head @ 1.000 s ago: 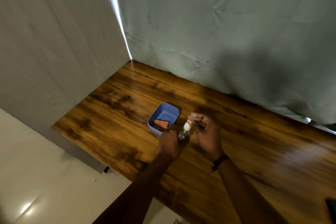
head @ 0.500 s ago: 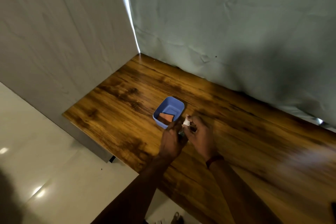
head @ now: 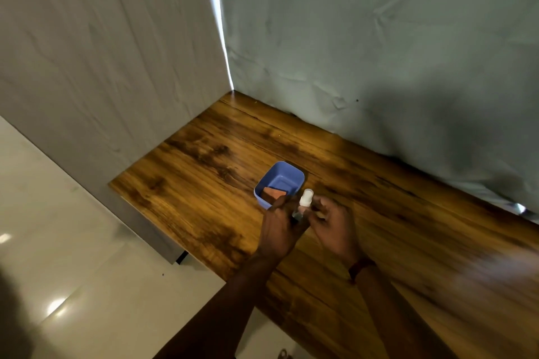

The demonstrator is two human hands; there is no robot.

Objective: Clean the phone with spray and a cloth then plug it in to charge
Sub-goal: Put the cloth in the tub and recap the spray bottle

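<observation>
I hold the small spray bottle (head: 303, 207) just in front of the blue tub (head: 280, 183), my left hand (head: 281, 230) wrapped round its body. My right hand (head: 332, 227) pinches at its white top (head: 306, 197), uncapping it, I judge. An orange cloth (head: 272, 193) lies in the tub. The phone is out of sight. Next I need that cloth and the phone.

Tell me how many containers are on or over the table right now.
2. A blue tub stands on the wooden table with an orange cloth inside. A small spray bottle is held above the table in the left hand, right hand at its cap.
</observation>
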